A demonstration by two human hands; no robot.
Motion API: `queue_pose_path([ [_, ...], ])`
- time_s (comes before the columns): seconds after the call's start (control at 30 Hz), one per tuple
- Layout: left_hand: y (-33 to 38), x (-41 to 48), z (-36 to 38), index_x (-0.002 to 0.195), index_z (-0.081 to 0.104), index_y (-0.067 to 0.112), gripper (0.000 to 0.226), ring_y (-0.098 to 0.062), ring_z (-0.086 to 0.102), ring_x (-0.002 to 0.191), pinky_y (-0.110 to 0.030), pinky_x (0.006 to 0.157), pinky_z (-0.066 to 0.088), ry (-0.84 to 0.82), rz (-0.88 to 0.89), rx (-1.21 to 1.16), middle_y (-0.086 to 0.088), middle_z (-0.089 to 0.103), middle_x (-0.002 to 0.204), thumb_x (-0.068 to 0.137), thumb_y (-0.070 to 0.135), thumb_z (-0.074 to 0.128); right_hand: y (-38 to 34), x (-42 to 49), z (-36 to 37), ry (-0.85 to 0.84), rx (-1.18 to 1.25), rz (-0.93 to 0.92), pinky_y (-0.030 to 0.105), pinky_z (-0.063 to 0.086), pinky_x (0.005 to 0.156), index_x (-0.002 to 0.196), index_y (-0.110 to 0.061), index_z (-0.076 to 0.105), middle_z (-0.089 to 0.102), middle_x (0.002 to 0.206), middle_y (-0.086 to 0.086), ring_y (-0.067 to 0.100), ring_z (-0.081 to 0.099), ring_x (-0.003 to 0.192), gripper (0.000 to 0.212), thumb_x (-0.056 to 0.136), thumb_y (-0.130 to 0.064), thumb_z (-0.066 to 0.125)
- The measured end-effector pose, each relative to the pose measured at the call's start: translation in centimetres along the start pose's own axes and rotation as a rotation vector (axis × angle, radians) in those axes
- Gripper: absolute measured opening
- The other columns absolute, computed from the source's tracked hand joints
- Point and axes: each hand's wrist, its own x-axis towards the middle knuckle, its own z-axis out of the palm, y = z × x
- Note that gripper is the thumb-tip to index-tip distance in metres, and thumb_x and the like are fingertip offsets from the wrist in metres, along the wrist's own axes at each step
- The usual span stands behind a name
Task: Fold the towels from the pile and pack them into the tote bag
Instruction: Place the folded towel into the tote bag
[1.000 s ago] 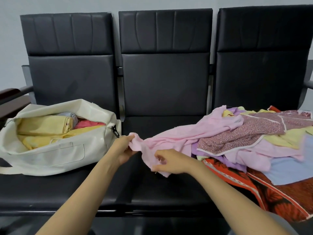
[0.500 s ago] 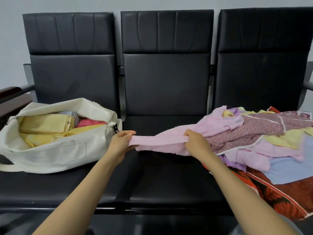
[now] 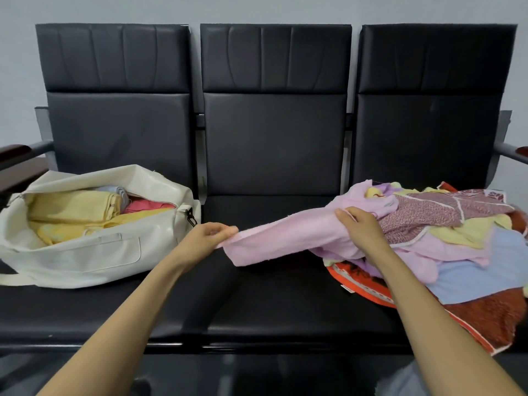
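- While the pink towel (image 3: pixel 285 238) is stretched between both hands, I log its long axis as running left to right across the middle of the frame, rising slightly toward the right.
- Left hand (image 3: pixel 210 238): thumb and fingers pinch the towel's left end, just right of the cream tote bag (image 3: pixel 85 258).
- Right hand (image 3: pixel 361 227): fingers curled over the towel's upper edge, at the left margin of the pile (image 3: pixel 457 232).
- The towel's right end lies on the pile beside a maroon patterned cloth (image 3: pixel 423 215); I cannot tell whether it is tucked under it.
- The bag sits at the left of the frame, mouth open, with folded yellow, coral and pale blue towels inside.
- The free span sags over the middle seat (image 3: pixel 271 304).
- Judgement: the step in hand is drawing this towel clear to spread it. The right hand is nearer the caught end, the left nearer the bag.
- Risk: the pull may drag neighbouring cloths off the pile.
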Motion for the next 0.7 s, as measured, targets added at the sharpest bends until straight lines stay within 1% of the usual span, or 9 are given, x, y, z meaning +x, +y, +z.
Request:
queue_pose_path([
  [0.03, 0.0, -0.2, -0.1, 0.096, 0.071, 0.027, 0.03, -0.003, 0.059, 0.1, -0.023, 0.09, 0.044, -0.064, 0.026, 0.163, 0.01, 0.067, 0.102, 0.076, 0.049, 0.074, 0.0, -0.3, -0.5, -0.038, -0.003, 0.004, 0.027, 0.038, 0.073, 0.097, -0.007, 0.065, 0.064, 0.091, 0.014, 0.035, 0.06, 0.094, 0.03, 0.096, -0.034, 0.053],
  [0.1, -0.2, -0.4, 0.1, 0.104, 0.066, 0.027, 0.035, -0.008, 0.052, 0.099, -0.024, 0.091, 0.042, -0.043, 0.089, 0.44, 0.008, 0.055, 0.105, 0.073, 0.037, 0.08, -0.4, -1.3, -1.8, -0.185, -0.017, 0.008, 0.026, 0.04, 0.08, 0.107, -0.01, 0.065, 0.066, 0.103, 0.009, 0.028, 0.061, 0.098, 0.03, 0.09, -0.035, 0.063],
  [0.2, 1.8, -1.3, 0.3, 0.098, 0.07, 0.022, 0.01, -0.013, 0.051, 0.087, -0.019, 0.075, 0.041, 0.241, 0.184, 0.386, 0.001, 0.054, 0.093, 0.088, 0.022, 0.067, -1.4, -2.1, -3.8, -0.349, -0.272, -0.005, 0.023, 0.037, 0.087, 0.126, -0.007, 0.058, 0.061, 0.121, 0.009, 0.024, 0.056, 0.113, 0.047, 0.085, -0.026, 0.072],
  [0.27, 3.8, -2.0, -0.1, 0.087, 0.069, 0.023, 0.007, -0.012, 0.051, 0.075, -0.011, 0.061, 0.038, 0.326, 0.209, 0.244, 0.0, 0.053, 0.085, 0.091, 0.023, 0.063, -2.5, -1.7, -5.0, -0.257, -0.516, -0.024, 0.03, 0.037, 0.095, 0.131, -0.006, 0.055, 0.057, 0.13, 0.016, 0.031, 0.051, 0.123, 0.041, 0.093, -0.021, 0.061],
  [0.33, 6.1, -2.8, -0.7, 0.085, 0.068, 0.014, 0.012, -0.012, 0.051, 0.068, -0.011, 0.058, 0.039, 0.321, 0.219, 0.135, 0.002, 0.051, 0.084, 0.092, 0.021, 0.062, -4.0, -1.0, -6.3, -0.059, -0.613, -0.02, 0.038, 0.041, 0.091, 0.122, -0.005, 0.061, 0.057, 0.125, 0.023, 0.036, 0.054, 0.114, 0.028, 0.098, -0.012, 0.047],
  [0.4, 8.4, -3.7, -1.4, 0.087, 0.068, 0.009, 0.016, -0.014, 0.05, 0.06, -0.021, 0.057, 0.043, 0.27, 0.219, -0.003, 0.001, 0.054, 0.075, 0.093, 0.022, 0.06, -5.7, -1.2, -7.8, 0.079, -0.558, -0.058, 0.035, 0.042, 0.072, 0.095, -0.011, 0.066, 0.056, 0.107, 0.019, 0.035, 0.056, 0.089, 0.025, 0.097, -0.013, 0.041],
  [0.5, 11.2, -5.1, -3.1, 0.086, 0.066, 0.013, 0.019, -0.016, 0.05, 0.053, -0.027, 0.056, 0.043, 0.261, 0.219, -0.11, -0.004, 0.054, 0.058, 0.095, 0.027, 0.057, -8.6, -2.2, -10.3, 0.161, -0.505, -0.061, 0.03, 0.036, 0.06, 0.068, -0.018, 0.052, 0.05, 0.094, 0.012, 0.027, 0.049, 0.07, 0.033, 0.097, -0.024, 0.038],
  [0.6, 13.6, -6.5, -4.8, 0.083, 0.069, 0.016, 0.019, -0.018, 0.047, 0.045, -0.028, 0.05, 0.039, 0.374, 0.28, -0.186, -0.007, 0.051, 0.052, 0.093, 0.028, 0.058, -11.9, -3.5, -12.2, 0.165, -0.386, -0.079, 0.032, 0.041, 0.062, 0.083, -0.014, 0.057, 0.061, 0.093, 0.013, 0.025, 0.053, 0.072, 0.03, 0.099, -0.027, 0.036],
  [0.7, 16.6, -8.0, -6.2, 0.08, 0.072, 0.023, 0.015, -0.014, 0.038, 0.04, -0.021, 0.042, 0.032, 0.498, 0.355, -0.26, 0.0, 0.047, 0.046, 0.09, 0.024, 0.061, -15.0, -5.4, -13.5, 0.096, 0.118, -0.069, 0.039, 0.056, 0.068, 0.11, -0.02, 0.059, 0.062, 0.1, 0.008, 0.031, 0.067, 0.074, 0.022, 0.101, -0.031, 0.042],
])
